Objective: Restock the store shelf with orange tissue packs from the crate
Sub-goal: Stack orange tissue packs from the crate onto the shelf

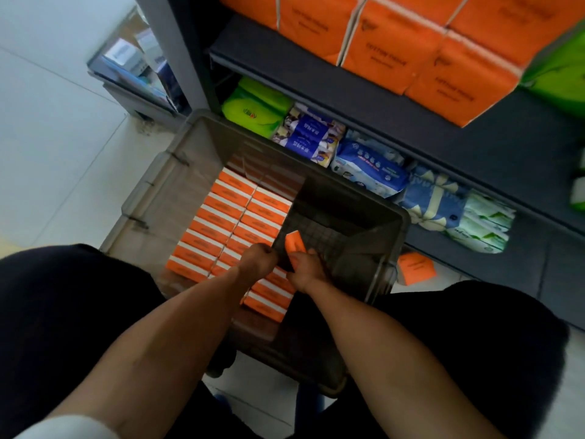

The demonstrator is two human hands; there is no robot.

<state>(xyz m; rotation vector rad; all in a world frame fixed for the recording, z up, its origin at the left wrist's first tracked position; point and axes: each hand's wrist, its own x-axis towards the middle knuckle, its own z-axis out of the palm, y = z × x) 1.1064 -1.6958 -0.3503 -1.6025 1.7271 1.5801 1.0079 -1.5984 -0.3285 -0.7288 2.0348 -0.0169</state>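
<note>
While your right hand [305, 270] pinches one orange tissue pack [295, 243] by its near end, thumb and fingers curled round it, your left hand [258, 259] sits just beside it with fingers curled down among the packed rows; whether that left grip has a pack or only rests on them you cannot tell from here. The held pack stands tilted, just above the bare dark floor of the crate [364, 198], with the remaining orange packs [228, 210] lying in two tight rows to the left of your grip. Judge these as light, soft-filled bundles in slick wrap: they should give under pressure and may slide out of a fingertip pinch. You would do better taking one across its broad faces, near the middle, than by a corner. Up and beyond your grip, the shelf [348, 87] already carries large orange bundles [411, 52]. One stray pack [414, 267] lies on the floor, right of the crate.
</note>
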